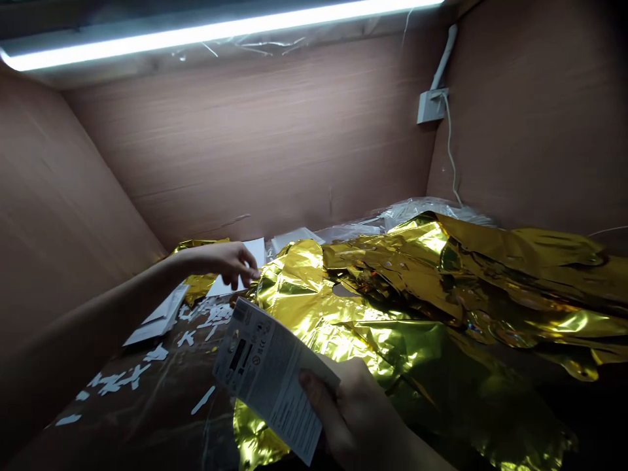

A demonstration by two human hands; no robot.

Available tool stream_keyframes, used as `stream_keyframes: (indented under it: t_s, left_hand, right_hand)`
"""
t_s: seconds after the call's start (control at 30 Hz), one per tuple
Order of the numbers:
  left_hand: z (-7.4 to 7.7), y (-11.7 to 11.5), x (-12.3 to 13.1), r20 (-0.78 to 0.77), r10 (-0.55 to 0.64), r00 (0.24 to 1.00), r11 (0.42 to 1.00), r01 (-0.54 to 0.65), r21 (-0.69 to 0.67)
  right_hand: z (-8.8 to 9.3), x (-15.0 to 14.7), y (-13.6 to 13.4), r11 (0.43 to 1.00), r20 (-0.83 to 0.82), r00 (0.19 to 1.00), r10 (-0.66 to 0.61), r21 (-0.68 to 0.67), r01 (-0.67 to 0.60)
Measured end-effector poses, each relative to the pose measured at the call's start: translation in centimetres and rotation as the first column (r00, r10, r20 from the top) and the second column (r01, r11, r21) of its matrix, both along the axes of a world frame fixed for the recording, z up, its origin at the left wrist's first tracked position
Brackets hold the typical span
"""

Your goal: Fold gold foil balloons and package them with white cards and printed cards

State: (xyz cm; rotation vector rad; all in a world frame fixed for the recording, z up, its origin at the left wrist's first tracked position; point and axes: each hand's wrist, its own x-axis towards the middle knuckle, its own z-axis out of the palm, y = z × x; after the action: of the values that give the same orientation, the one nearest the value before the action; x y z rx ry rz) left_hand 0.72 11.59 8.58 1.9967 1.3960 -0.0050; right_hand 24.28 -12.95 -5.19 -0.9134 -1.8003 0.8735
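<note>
My right hand point(358, 405) grips a grey printed packaging card point(275, 379), thumb on its face and fingers behind. The card is tilted and carries small text, symbols and a hang hole. Farther back, my left hand point(230, 261) has its fingers curled together, the tips at the left edge of a flat gold foil balloon point(294, 281). They appear to pinch that edge, though the contact is small and partly hidden. The shiny foil spreads beneath and behind the card. More gold foil point(490, 275) lies in a crumpled, layered pile on the right.
White paper scraps point(118, 383) are scattered over the dark tabletop point(161, 412) at left, near a stack of white cards point(159, 317). Clear plastic bags point(432, 209) lie along the back panel point(275, 144). A lit tube lamp point(220, 33) hangs overhead; a corded white box point(432, 106) is mounted in the corner.
</note>
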Motion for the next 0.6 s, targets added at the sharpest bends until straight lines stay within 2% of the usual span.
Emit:
stream_keyframes:
  t_s: [0.03,0.07,0.1,0.23,0.3,0.4,0.47,0.6]
  left_hand:
    - [0.1,1.3,1.2,0.050,0.062,0.997,0.996,-0.065,0.060]
    - [0.0,2.8,2.4,0.106,0.175,0.979,0.974,-0.188,0.130]
    - [-0.3,4.2,3.7,0.167,0.319,0.933,0.919,-0.348,0.188]
    - [-2.8,9.0,7.8,0.212,0.515,0.831,0.790,-0.556,0.260]
    - [-4.2,10.6,8.7,0.207,0.583,0.786,0.749,-0.618,0.238]
    - [-5.5,11.9,8.7,0.215,0.624,0.751,0.740,-0.656,0.144]
    - [-5.6,12.5,8.1,0.235,0.627,0.742,0.748,-0.658,0.081]
    - [-4.9,13.3,6.3,0.277,0.638,0.719,0.744,-0.667,0.018]
  right_hand:
    - [-0.1,0.0,0.1,1.000,0.001,1.000,0.003,0.008,-0.003]
    - [-0.2,0.0,0.2,1.000,0.004,1.000,0.002,0.017,-0.003]
    - [-0.3,0.0,0.3,1.000,0.007,1.000,0.000,0.029,0.000]
    - [-0.6,0.0,0.7,0.999,-0.011,0.999,-0.036,0.038,0.036]
    - [-0.7,0.1,0.8,0.998,-0.035,0.997,-0.064,0.003,0.065]
    - [-0.8,0.1,0.9,0.993,-0.052,0.993,-0.110,-0.051,0.108]
    - [-0.8,0.0,1.0,0.988,-0.049,0.989,-0.139,-0.076,0.135]
    - [-0.8,0.0,1.0,0.981,-0.036,0.985,-0.171,-0.096,0.167]
